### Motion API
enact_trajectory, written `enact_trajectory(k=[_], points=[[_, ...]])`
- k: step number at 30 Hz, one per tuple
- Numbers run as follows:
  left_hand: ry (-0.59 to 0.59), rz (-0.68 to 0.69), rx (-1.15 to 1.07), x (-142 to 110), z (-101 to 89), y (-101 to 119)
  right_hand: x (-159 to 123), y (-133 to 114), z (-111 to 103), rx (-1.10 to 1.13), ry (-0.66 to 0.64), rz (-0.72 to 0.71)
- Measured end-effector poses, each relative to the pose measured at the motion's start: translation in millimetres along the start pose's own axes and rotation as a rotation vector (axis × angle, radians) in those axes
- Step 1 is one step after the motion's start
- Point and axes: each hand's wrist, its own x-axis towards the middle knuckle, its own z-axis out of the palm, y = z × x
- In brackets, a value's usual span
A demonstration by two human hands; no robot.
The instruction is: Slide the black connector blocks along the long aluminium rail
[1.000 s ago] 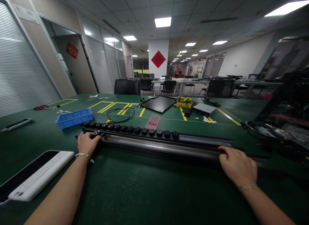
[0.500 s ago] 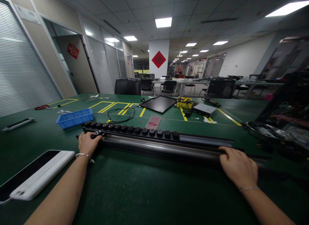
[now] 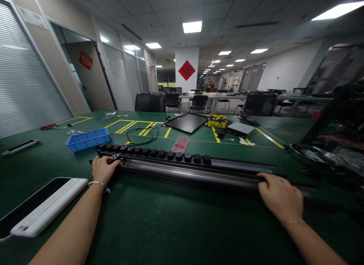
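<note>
A long, dark metal channel with a shiny inner face lies crosswise on the green table in front of me. My left hand is closed at its left end, thumb and fingers around a small black socket module. Gripping the channel's near edge towards the right end is my right hand, its palm and some fingers hidden from view. Just behind the channel runs a row of several black socket modules, lined up along a second dark rail.
A blue plastic bin and a white-cased device are on the left. Further back lie a coiled black cable, a black flat panel, a yellow box with cables and a grey metal box. A round metal tray stands right.
</note>
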Motion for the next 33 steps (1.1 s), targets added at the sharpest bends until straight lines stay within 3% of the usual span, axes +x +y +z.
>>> enact_trajectory(k=[33], points=[[-0.026, 0.030, 0.018, 0.7, 1.5, -4.2, 0.5, 1.8, 2.7, -0.004, -0.001, -0.007]])
